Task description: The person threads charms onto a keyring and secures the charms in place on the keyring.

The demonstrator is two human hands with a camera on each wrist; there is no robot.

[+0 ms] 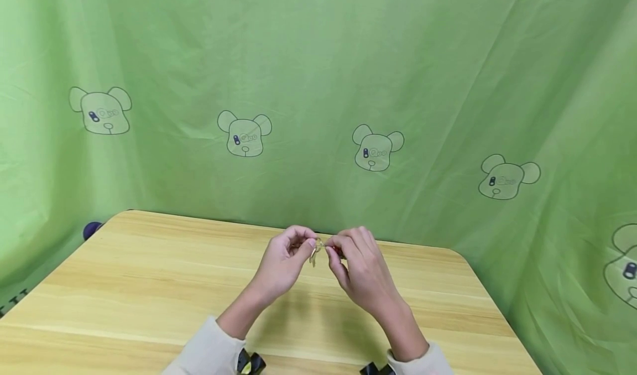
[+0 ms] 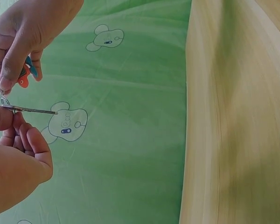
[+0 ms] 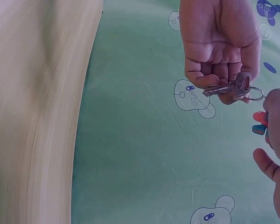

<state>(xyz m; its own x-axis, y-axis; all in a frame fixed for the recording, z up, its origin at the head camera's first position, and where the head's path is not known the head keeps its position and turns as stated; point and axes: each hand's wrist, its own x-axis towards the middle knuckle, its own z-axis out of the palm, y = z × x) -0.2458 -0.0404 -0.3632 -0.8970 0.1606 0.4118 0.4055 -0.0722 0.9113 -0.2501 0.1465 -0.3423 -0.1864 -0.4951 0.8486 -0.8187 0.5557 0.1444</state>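
Note:
Above the table, my left hand point(image 1: 281, 264) pinches a metal key point(image 3: 227, 87) by its head between thumb and fingers. The key's blade sticks out past the fingertips, and a second key may lie against it. A thin key ring point(image 3: 257, 94) passes through the head. On the other side, my right hand point(image 1: 362, 267) pinches the ring's far end with thumb and forefinger. A small orange and teal charm point(image 2: 24, 77) hangs under the right hand's fingers, partly hidden by them. Both hands are close together, joined by the ring.
A wooden table point(image 1: 149, 286) with rounded far corners lies beneath the hands. Behind it and at the right hangs a green curtain point(image 1: 308, 76) printed with bear heads. Dark wrist straps point(image 1: 250, 362) show at the sleeve cuffs.

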